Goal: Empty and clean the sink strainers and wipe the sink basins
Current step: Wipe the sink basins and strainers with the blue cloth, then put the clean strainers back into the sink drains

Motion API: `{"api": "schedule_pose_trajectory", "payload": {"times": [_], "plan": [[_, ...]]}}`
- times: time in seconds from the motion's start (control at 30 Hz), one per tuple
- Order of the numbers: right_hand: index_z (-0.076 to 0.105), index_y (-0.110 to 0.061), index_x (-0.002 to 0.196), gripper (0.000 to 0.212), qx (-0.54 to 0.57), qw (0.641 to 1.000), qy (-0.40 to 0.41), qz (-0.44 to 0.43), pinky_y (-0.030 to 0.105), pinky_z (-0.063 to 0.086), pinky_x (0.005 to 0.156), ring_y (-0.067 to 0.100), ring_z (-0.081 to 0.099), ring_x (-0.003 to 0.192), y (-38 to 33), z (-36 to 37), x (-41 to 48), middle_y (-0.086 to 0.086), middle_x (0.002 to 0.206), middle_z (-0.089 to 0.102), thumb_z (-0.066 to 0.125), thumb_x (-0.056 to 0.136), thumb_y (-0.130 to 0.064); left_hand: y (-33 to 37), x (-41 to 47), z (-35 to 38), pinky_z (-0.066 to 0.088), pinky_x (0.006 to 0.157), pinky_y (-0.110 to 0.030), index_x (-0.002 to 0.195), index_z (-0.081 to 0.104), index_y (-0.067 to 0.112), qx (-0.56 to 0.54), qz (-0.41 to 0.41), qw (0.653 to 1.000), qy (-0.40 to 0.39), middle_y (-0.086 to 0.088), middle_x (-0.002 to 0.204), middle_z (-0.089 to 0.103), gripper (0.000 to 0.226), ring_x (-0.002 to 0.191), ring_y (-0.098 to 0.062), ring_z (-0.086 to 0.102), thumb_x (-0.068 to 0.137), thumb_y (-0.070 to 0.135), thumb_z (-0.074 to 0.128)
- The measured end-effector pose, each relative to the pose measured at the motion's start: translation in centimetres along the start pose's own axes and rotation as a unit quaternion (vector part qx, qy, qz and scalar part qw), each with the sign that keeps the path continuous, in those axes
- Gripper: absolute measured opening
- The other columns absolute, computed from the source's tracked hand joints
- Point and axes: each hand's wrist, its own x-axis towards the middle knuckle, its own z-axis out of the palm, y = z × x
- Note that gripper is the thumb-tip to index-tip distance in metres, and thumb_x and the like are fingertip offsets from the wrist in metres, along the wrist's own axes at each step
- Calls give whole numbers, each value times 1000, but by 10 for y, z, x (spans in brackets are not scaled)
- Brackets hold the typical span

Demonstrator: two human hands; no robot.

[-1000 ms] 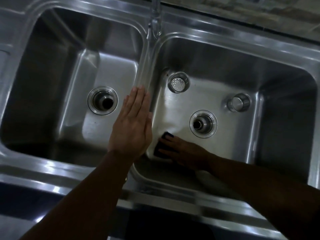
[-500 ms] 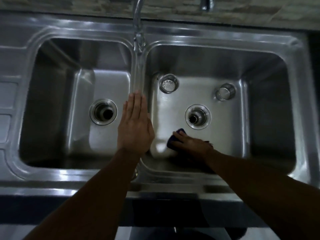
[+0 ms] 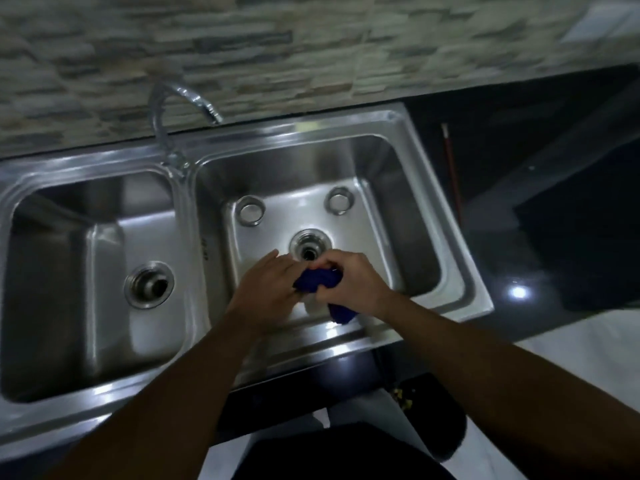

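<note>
A blue cloth (image 3: 317,280) is held bunched between both hands just below the middle of the frame, above the floor of the right basin (image 3: 398,237). The fingers of the right hand (image 3: 349,282) are curled tightly over the cloth's right part, and a tail of cloth is seen hanging below that wrist. The fingers of the left hand (image 3: 266,285) are clamped on the cloth's left end, with one digit stretched toward the right drain (image 3: 311,244), which lies open just above the hands. Further up the basin floor, the left strainer (image 3: 250,209) and the right strainer (image 3: 339,200) are set well apart. The left basin (image 3: 104,271) is seen at the left of the frame, with the left drain (image 3: 149,285) open too. A curved faucet (image 3: 162,116) is mounted above the divider, and a thin red stick (image 3: 452,168) is seen on the dark counter (image 3: 554,168) at the upper right
</note>
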Motion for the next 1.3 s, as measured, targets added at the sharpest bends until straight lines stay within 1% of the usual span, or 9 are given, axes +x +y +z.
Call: {"api": "schedule_pose_trajectory", "payload": {"times": [0.17, 0.3, 0.37, 0.57, 0.7, 0.83, 0.97, 1.17, 1.3], "plan": [[68, -25, 114, 52, 59, 998, 3, 29, 12, 53, 73, -3, 69, 86, 13, -40, -33, -10, 98, 73, 88, 66, -20, 37, 41, -32, 53, 82, -39, 114, 70, 23, -45, -31, 987, -152, -3, 102, 73, 29, 94, -24, 67, 88, 23, 59], [43, -31, 130, 80, -33, 999, 1, 29, 29, 57, 85, 8, 61, 105, 25, -66, -58, -8, 127, 53, 90, 66, -42, 82, 81, -48, 49, 68, -33, 88, 74, 22, -42, 8, 984, -171, 2, 78, 71, 12, 71, -16, 63, 86, 22, 62], [39, -26, 141, 79, -52, 998, 28, 31, 37, 54, 95, 17, 58, 115, 33, -81, -64, 1, 137, 48, 84, 77, -34, 103, 101, -56, 51, 66, -34, 81, 71, 24, -4, 18, 982, -187, 4, 72, 70, 22, 66, -15, 61, 85, 36, 54], [35, -21, 156, 71, -140, 988, -40, 48, 35, 52, 98, 31, 64, 114, 61, -168, -86, 16, 134, 61, 64, 93, -6, 157, 147, -60, 46, 61, -24, 112, 69, 46, 5, 83, 976, -204, 17, 78, 66, 32, 71, -5, 56, 87, 27, 61], [36, -28, 156, 68, -270, 959, -74, 35, 31, 49, 104, 24, 65, 116, 73, -245, -105, 10, 136, 63, 61, 96, -9, 199, 168, -39, 54, 79, -35, 126, 59, 41, 40, 121, 973, -191, 4, 95, 73, 41, 89, -18, 66, 88, 25, 59], [41, -33, 153, 74, -303, 953, 8, 21, 40, 36, 119, 21, 42, 144, 92, -300, -124, -1, 158, 42, 61, 90, 1, 242, 186, -12, 53, 94, -40, 143, 49, 34, 25, 95, 987, -131, -4, 124, 70, 51, 109, -25, 66, 92, 27, 57], [38, -33, 153, 78, -379, 918, 109, -35, 49, 20, 125, 29, 18, 155, 121, -314, -146, 6, 166, 25, 62, 85, -5, 278, 193, 22, 19, 127, -35, 155, 33, 21, -13, 64, 996, -61, -2, 161, 36, 62, 149, -19, 35, 96, 9, 49], [-9, -37, 157, 97, -435, 895, -35, 93, 44, -14, 121, 26, -14, 156, 185, -273, -177, 3, 168, -17, 61, 89, -38, 286, 174, 69, 18, 124, -39, 143, 52, 9, 59, 137, 974, -172, -13, 153, 46, 56, 140, -27, 44, 94, 37, 49], [-10, -24, 160, 81, -384, 916, 8, 116, 38, -17, 119, 23, -19, 154, 195, -241, -172, 4, 167, -20, 29, 97, -58, 283, 170, 91, 11, 128, -41, 157, 28, 12, 58, 92, 982, -151, -10, 166, 23, 64, 153, -25, 24, 100, 38, 40]]}}
